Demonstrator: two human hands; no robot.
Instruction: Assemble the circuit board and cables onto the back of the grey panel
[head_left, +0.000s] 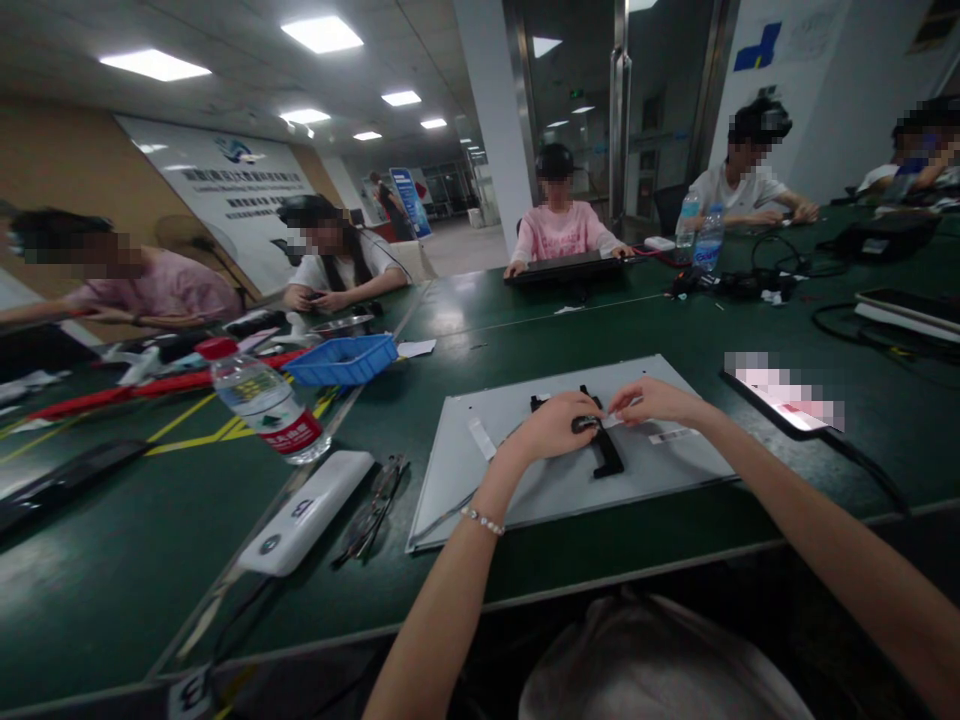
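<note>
A flat light-grey panel point(525, 490) lies on the table in front of me, with a black bracket-shaped part point(609, 458) on it. My left hand point(559, 428) is closed over the middle of this black part, its fingertips partly hidden. Close beside it, my right hand point(654, 402) pinches a small whitish translucent strip point(613, 420) at the black part's edge. A white label strip point(481, 438) is on the panel's left side, and another pale label point(673, 435) lies under my right wrist. A thin cable runs along my left forearm.
Left of the panel are eyeglasses point(373, 510), a white power bank point(311, 512), a water bottle point(262, 405) and a blue tray point(345, 360). A phone point(780, 398) with a cable lies to the right. Several people sit around the green table point(465, 335).
</note>
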